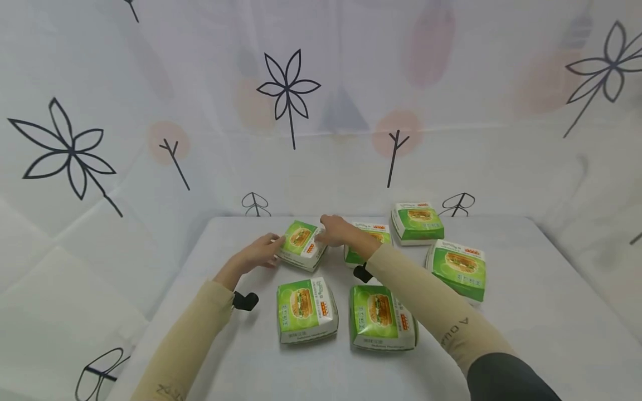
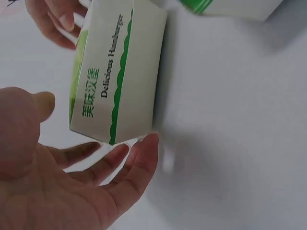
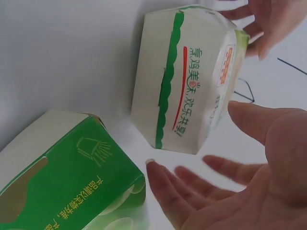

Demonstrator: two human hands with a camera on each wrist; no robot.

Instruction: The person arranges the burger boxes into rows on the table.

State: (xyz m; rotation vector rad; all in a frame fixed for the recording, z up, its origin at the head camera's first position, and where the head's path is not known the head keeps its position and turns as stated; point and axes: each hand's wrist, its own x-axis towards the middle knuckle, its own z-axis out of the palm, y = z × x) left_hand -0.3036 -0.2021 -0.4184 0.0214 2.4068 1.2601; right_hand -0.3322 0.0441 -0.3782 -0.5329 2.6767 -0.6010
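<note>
A green and white hamburger box (image 1: 299, 238) sits slightly turned at the back left of the table, between both hands. My left hand (image 1: 259, 250) is at its left side; in the left wrist view the fingers (image 2: 136, 167) reach to the box's lower corner while the thumb stands apart from it. On the opposite side is my right hand (image 1: 337, 231), its thumb and fingers spread around the box's end in the right wrist view. Whether those fingertips (image 3: 156, 170) touch the cardboard is hard to tell. Neither hand's fingers are tightly curled.
Two like boxes lie in front, one at the left (image 1: 301, 312) and one at the right (image 1: 376, 317). Behind the right forearm a box (image 1: 373, 231) is partly hidden. Further right stand a back box (image 1: 418, 223) and a nearer one (image 1: 458, 267). A patterned cloth (image 1: 341, 167) hangs behind the table.
</note>
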